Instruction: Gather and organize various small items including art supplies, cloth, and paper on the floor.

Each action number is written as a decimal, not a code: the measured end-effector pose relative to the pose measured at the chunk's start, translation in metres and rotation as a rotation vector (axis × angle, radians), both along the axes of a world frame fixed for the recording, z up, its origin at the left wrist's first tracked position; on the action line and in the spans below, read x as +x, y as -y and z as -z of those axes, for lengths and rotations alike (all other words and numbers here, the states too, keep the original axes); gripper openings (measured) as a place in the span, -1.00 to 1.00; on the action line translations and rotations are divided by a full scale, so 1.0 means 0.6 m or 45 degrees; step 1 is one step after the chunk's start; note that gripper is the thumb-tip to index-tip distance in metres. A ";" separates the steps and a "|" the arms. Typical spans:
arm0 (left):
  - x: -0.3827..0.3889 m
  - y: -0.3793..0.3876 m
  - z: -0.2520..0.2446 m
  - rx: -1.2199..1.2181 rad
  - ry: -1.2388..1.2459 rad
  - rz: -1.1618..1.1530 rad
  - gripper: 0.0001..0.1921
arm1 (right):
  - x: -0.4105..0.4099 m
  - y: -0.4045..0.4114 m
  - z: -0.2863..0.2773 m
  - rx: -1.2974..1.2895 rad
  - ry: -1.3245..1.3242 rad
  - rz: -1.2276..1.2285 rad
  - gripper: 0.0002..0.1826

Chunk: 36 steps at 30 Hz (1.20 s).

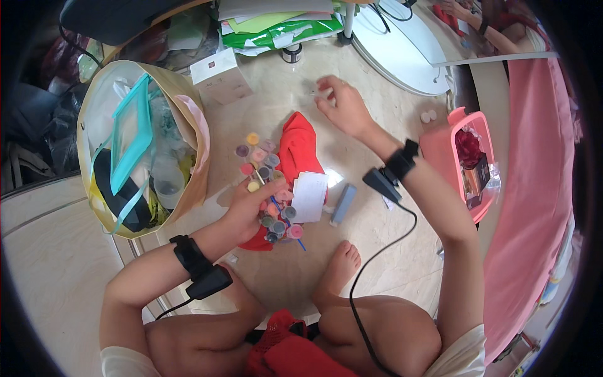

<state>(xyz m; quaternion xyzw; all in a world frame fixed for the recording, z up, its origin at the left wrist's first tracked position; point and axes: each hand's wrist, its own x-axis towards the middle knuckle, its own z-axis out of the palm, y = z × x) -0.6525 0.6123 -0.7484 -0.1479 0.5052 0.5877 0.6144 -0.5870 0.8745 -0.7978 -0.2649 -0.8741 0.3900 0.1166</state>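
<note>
My left hand (249,207) is closed on a cluster of small round paint pots (278,228) with coloured contents, and a thin blue paintbrush (302,245) lies among them. Beneath and behind the pots is a red cloth (297,141). White paper (310,197) with writing lies over part of the cloth, beside the pots. A blue-grey oblong block (344,205) is on the floor to the right. My right hand (343,104) is above the floor beyond the cloth, fingers curled and apart. A small clear item seems to be near its fingertips; whether the hand touches it cannot be told.
A large paper bag (191,207) of mixed items stands at left, near a white box (221,77). On the right is a pink plastic basket (435,151). A round white board (400,52), a mirror and a small dark jar (292,53) are at the back. My bare foot (344,264) is in front.
</note>
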 end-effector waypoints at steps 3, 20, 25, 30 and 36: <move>0.000 0.001 -0.018 0.022 -0.050 0.040 -0.78 | -0.071 -0.034 0.043 0.149 -0.006 0.043 -0.51; -0.033 0.049 -0.013 -0.058 -0.016 0.108 -0.76 | -0.238 -0.035 0.146 -0.054 -0.217 0.042 -0.75; -0.034 0.039 -0.008 -0.017 -0.013 0.125 -0.78 | -0.187 0.010 0.092 -0.101 -0.223 -0.112 -0.69; -0.030 0.031 -0.006 -0.002 -0.001 0.159 -0.77 | -0.036 0.070 -0.017 0.006 0.532 -0.186 -0.45; -0.023 0.017 0.002 0.057 0.026 0.155 -0.79 | 0.001 0.095 0.032 -0.250 0.160 -0.093 -0.66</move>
